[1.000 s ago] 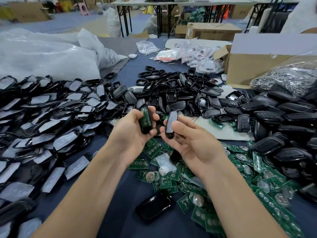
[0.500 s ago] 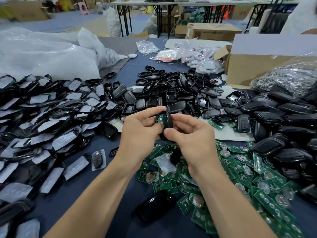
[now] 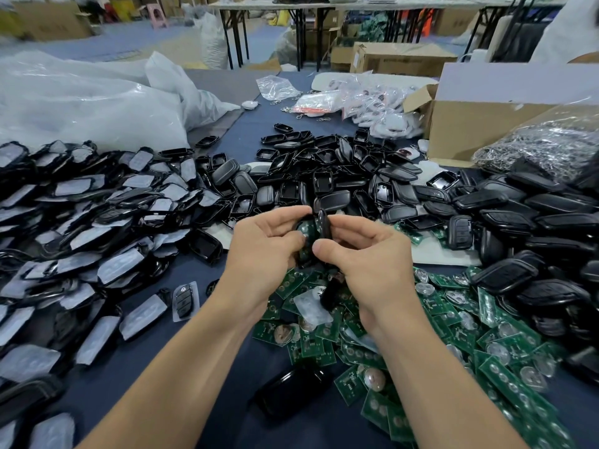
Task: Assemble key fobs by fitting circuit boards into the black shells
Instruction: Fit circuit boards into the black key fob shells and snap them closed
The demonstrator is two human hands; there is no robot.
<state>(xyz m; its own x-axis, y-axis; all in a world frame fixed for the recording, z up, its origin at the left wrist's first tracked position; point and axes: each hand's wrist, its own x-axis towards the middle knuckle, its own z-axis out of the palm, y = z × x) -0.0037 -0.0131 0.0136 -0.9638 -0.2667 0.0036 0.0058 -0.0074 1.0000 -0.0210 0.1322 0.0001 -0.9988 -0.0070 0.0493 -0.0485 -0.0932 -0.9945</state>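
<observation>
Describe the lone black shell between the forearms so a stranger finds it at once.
Start at the spread of green circuit boards at the near right. At its near left edge lies a glossy black shell. Unlike the heaped shells behind, it lies alone.

Bare cloth (image 3: 227,429) betw. wrapped fob pile (image 3: 81,222) left & circuit boards (image 3: 486,335) right.

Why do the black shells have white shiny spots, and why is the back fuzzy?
Head view: room light glares off the glossy black shells; same head view: the far tables look soft, smeared toward the top-left corner, and the wide lens bends straight lines.
</observation>
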